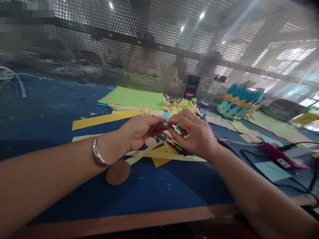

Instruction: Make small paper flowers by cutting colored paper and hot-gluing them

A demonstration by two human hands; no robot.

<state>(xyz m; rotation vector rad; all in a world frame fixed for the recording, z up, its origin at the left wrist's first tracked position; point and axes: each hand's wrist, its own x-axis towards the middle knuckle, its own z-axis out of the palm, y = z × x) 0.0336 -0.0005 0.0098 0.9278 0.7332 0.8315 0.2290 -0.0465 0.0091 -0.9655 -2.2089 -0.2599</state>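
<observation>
Hands nearly together over table (pixel 174 196): left hand (pixel 142 130) pinching blue paper (pixel 166 116), right hand (pixel 195 133) fingertips at its edge (can't tell if clamped). Paper's raised between them, above yellow strips (pixel 189 157). Brown disc (pixel 118 172) near left wrist; green sheets (pixel 137 98), scraps (pixel 183 106) beyond.

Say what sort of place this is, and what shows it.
Probably a papercraft workspace, whether classroom or workshop I can't tell: stacked paper sheets, a heap of cut paper scraps and a zigzag-edged paper piece lie on a blue-topped table.
</observation>
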